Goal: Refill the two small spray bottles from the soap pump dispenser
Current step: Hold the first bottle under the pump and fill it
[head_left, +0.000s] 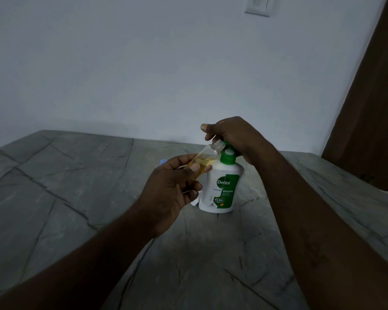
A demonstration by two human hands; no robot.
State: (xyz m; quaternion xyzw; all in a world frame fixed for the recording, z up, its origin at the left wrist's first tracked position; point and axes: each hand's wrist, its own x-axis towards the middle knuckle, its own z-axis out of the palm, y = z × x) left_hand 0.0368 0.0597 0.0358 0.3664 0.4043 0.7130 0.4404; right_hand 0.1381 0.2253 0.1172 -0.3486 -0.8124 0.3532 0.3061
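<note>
Two hands were on the job. The L hand (173,189) pinched a small spray bottle (205,159) between thumb and fingers, which curled round its lower body. The bottle was clear, capless and part full of yellow liquid. It was tilted, neck up and to the right, w/ its open mouth right at the nozzle of the soap pump dispenser (220,193). The R hand (231,137) sat on top of that dispenser, fingers curled down over the green pump head (226,144) and one digit sticking out to the left above the bottle's mouth. Couldn't tell how far down the pump was. The dispenser was white w/ a green collar and a green "Dettol Original" label, and stood upright on a grey veined stone table (76,175), approx mid-table, just right of the L hand. A small white item (195,202) peeked out at the dispenser's base on the left, mostly hidden, so no ID. A bit of sth blue (163,161) showed on the table beyond the L hand's fingers, also too hidden to name. Behind the table was a plain pale wall (143,63) w/ a light switch (257,6) at the top, and a brown door (372,97) ran down the right edge.
</note>
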